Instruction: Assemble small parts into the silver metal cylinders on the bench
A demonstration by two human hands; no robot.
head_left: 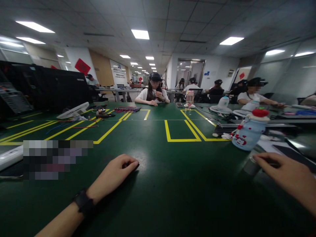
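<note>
My left hand (119, 171), with a black band (84, 201) on its wrist, rests on the green tabletop (158, 184). Its fingers are curled in and the thumb lies against the index finger; I see nothing between them, though the palm side is hidden. At the right, my right hand (287, 169) pinches the upper rim of a small grey cylinder (251, 167), which is blurred and looks tilted. Just behind that cylinder stands a light-blue bottle (249, 133) with a red top and cartoon print.
Yellow tape lines (184, 140) mark the table. Wires (127, 109), a white fan (74, 110) and black computer cases (51, 87) lie left. More fans (221, 107) and a pink-capped bottle (189, 98) stand right. A person (154, 90) sits opposite; others work behind.
</note>
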